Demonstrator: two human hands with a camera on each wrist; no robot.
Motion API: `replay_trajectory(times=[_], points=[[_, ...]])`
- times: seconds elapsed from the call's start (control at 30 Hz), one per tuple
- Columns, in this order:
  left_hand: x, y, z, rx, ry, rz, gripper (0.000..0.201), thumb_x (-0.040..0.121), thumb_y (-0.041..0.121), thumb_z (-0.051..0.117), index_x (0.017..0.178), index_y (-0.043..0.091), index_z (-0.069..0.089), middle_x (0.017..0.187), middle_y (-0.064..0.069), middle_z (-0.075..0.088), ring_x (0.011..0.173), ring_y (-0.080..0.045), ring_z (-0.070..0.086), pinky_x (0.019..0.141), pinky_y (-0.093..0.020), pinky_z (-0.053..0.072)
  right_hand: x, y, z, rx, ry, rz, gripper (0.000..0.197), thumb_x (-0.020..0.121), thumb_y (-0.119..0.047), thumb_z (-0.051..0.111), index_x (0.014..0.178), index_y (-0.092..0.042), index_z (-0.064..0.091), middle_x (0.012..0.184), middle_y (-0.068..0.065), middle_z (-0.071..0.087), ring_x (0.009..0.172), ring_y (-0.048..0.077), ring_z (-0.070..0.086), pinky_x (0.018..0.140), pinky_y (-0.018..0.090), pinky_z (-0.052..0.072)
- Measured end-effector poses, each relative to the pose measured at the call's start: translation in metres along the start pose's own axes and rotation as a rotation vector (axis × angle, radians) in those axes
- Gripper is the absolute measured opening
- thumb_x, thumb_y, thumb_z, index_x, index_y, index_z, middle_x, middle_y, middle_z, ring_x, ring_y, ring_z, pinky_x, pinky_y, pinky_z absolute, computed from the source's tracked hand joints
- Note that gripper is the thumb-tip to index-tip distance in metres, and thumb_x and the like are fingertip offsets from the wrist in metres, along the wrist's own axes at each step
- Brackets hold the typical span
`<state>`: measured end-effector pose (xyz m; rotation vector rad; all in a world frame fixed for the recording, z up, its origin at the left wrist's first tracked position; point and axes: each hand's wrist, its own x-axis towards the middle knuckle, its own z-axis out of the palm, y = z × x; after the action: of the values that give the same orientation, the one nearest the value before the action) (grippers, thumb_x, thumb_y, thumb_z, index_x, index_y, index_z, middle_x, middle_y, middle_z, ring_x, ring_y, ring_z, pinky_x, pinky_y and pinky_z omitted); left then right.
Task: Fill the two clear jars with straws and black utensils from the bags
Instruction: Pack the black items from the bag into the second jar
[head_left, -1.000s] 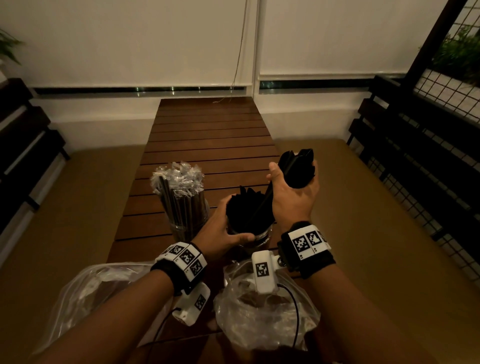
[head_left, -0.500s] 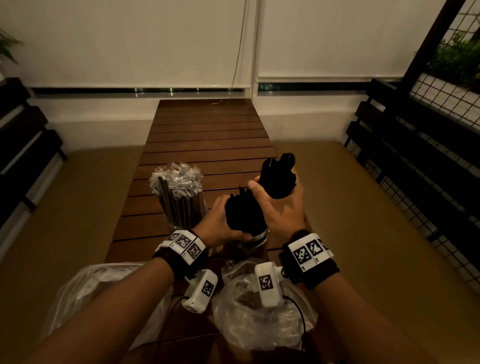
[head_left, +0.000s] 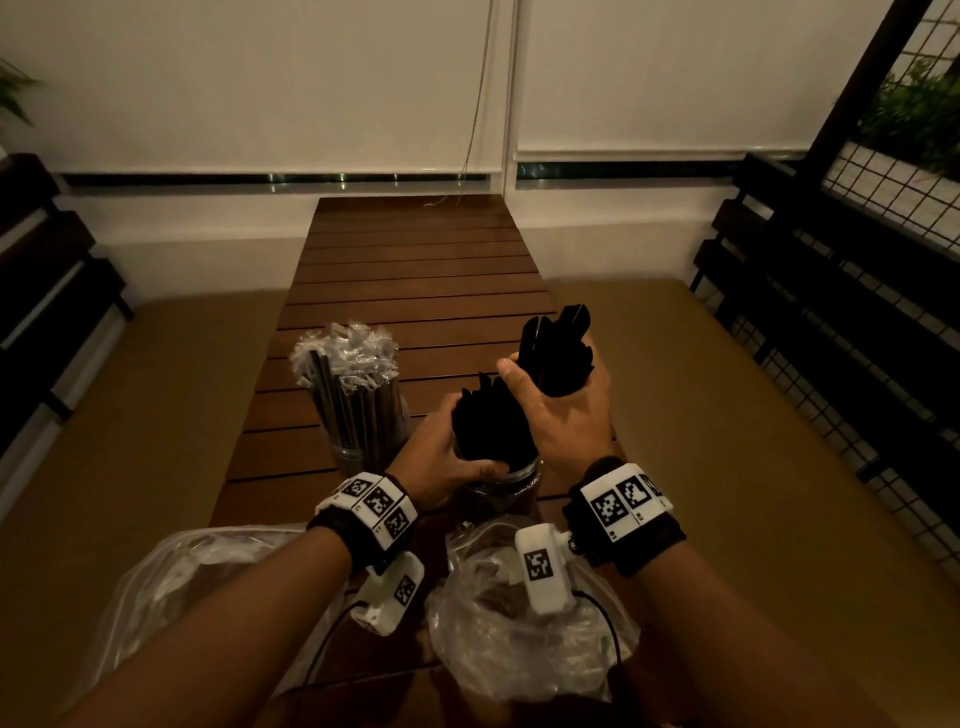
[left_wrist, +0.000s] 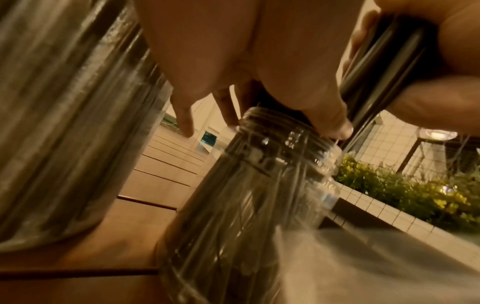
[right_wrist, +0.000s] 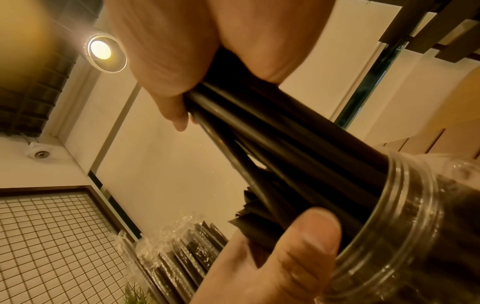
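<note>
right hand (head_left: 558, 410) has its fingers curled round a bundle of black utensils (head_left: 558, 353), lower ends already down in the mouth of the utensil jar (head_left: 501, 483) at the near end of the slatted table (head_left: 415, 270). left hand (head_left: 441, 457) wraps round the utensils already standing in that jar, just above the rim, thumb over the front. straw jar (head_left: 358, 415) just to the left looks full, wrapped straws sticking up. two plastic bags (head_left: 519, 644) lie nearest the body, one each side. risks: jar looks packed, so pushing the new bundle in could jam, splay loose pieces over the rim, or tip the jar since the left hand grips the contents more than the glass; a sideways knock could hit the straw jar close by. hard to tell: dim light, utensils read as one black mass so forks vs knives vs spoons unclear; jar body mostly hidden behind hands in head view; bag contents unclear, wrist cameras cover part; wrist views blurred.
</note>
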<state>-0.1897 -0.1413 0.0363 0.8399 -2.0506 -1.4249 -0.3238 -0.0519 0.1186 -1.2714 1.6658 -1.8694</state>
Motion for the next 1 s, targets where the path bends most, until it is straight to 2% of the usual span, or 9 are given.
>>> replay_trajectory(times=[0.2,0.27,0.37,0.53,0.63,0.7,0.83,0.9,1.0], points=[[0.003,-0.003,0.0,0.064,0.003,0.006,0.083,0.05,0.049,0.087,0.118,0.031,0.041,0.118,0.006,0.056,0.112,-0.012,0.057,0.093,-0.045,0.054,0.004,0.005,0.002,-0.023,-0.013,0.044,0.03,0.086,-0.016,0.076,0.111,-0.012,0.059,0.094,0.0,0.072,0.089,0.014,0.072,0.087,0.046,0.06],[0.004,-0.004,0.0,0.07,0.005,0.008,0.086,0.049,0.049,0.087,0.119,0.031,0.04,0.119,0.004,0.056,0.113,-0.014,0.057,0.092,-0.046,0.054,0.004,0.007,0.002,-0.026,-0.025,0.049,0.027,0.086,-0.018,0.076,0.107,-0.02,0.059,0.092,-0.001,0.071,0.088,0.013,0.072,0.087,0.046,0.059],[0.004,-0.003,0.0,0.076,0.009,0.018,0.089,0.049,0.047,0.087,0.122,0.03,0.038,0.122,0.004,0.055,0.115,-0.013,0.056,0.092,-0.045,0.054,0.002,0.012,0.003,-0.076,-0.05,0.009,0.027,0.086,-0.023,0.075,0.102,-0.034,0.055,0.093,-0.006,0.07,0.09,0.009,0.07,0.087,0.038,0.059],[0.004,-0.004,0.001,0.062,-0.007,0.022,0.093,0.053,0.048,0.089,0.128,0.029,0.038,0.129,0.004,0.053,0.121,-0.012,0.054,0.096,-0.044,0.052,-0.001,0.018,0.005,-0.136,-0.076,-0.01,0.024,0.088,-0.024,0.074,0.1,-0.033,0.056,0.09,-0.013,0.068,0.089,0.0,0.067,0.081,0.025,0.056],[0.003,-0.002,0.0,0.09,-0.005,0.016,0.086,0.052,0.049,0.086,0.121,0.031,0.039,0.125,0.002,0.053,0.117,-0.013,0.055,0.094,-0.042,0.054,-0.002,0.026,0.005,-0.18,-0.092,0.027,0.02,0.085,-0.034,0.073,0.094,-0.039,0.056,0.092,-0.011,0.069,0.091,0.006,0.067,0.083,0.034,0.058],[0.004,-0.002,0.0,0.1,-0.004,0.016,0.084,0.052,0.051,0.087,0.119,0.033,0.04,0.123,0.003,0.054,0.115,-0.013,0.057,0.091,-0.043,0.055,-0.002,0.031,0.006,-0.218,-0.109,0.065,0.02,0.084,-0.038,0.071,0.099,-0.036,0.059,0.096,-0.009,0.07,0.096,0.011,0.068,0.087,0.041,0.058],[0.004,0.0,0.002,0.105,0.014,0.02,0.075,0.054,0.047,0.088,0.112,0.046,0.042,0.12,0.007,0.056,0.113,-0.01,0.058,0.09,-0.042,0.056,-0.004,0.033,0.006,-0.179,-0.177,0.137,0.02,0.086,-0.034,0.073,0.102,-0.033,0.061,0.099,-0.008,0.071,0.097,0.007,0.068,0.09,0.043,0.058],[0.003,0.004,0.002,0.108,0.011,0.012,0.069,0.053,0.042,0.087,0.104,0.055,0.042,0.115,0.01,0.057,0.108,-0.007,0.06,0.088,-0.037,0.057,-0.002,0.029,0.003,-0.189,-0.251,0.173,0.026,0.084,-0.036,0.076,0.104,-0.034,0.059,0.102,-0.009,0.07,0.098,0.006,0.068,0.092,0.043,0.058],[0.002,0.002,0.0,0.112,-0.004,-0.023,0.079,0.05,0.05,0.087,0.113,0.039,0.041,0.119,0.006,0.055,0.113,-0.012,0.058,0.089,-0.043,0.056,0.001,0.014,-0.008,-0.174,-0.277,0.178,0.062,0.074,-0.037,0.086,0.124,-0.04,0.049,0.124,-0.016,0.061,0.115,0.004,0.06,0.101,0.036,0.053]])
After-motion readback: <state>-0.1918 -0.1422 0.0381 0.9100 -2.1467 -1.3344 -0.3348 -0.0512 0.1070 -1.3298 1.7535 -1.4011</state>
